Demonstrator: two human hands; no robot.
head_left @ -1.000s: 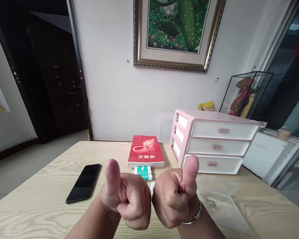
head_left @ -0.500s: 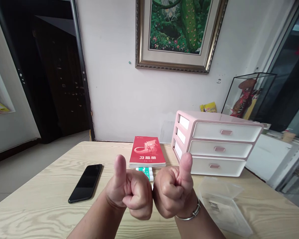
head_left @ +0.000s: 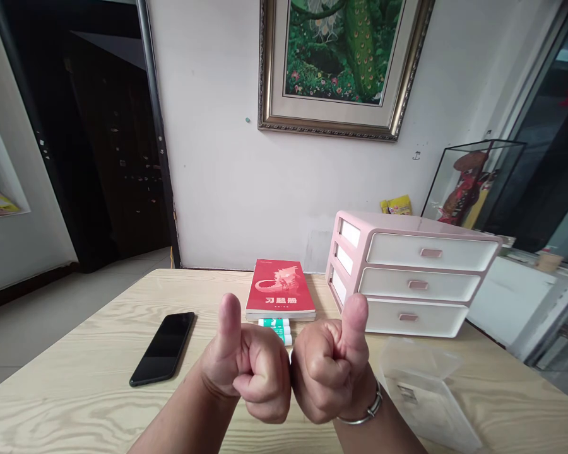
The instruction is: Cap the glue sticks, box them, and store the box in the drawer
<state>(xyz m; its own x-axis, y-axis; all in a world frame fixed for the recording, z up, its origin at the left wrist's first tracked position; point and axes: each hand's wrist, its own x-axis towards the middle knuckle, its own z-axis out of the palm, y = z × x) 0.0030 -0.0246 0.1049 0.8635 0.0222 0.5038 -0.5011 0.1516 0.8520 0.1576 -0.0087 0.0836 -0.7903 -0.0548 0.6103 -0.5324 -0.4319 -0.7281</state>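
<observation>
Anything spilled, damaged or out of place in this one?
No spill shows. The dark door at left bears scattered pale marks, perhaps wear. A clear plastic box lies open on the table. Oddly, the left hand and right hand both give thumbs-up, holding nothing visible.

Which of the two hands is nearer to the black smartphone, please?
Left. The left hand is raised just to the right of the black smartphone; the right hand is farther to the right, beyond the left hand.
</observation>
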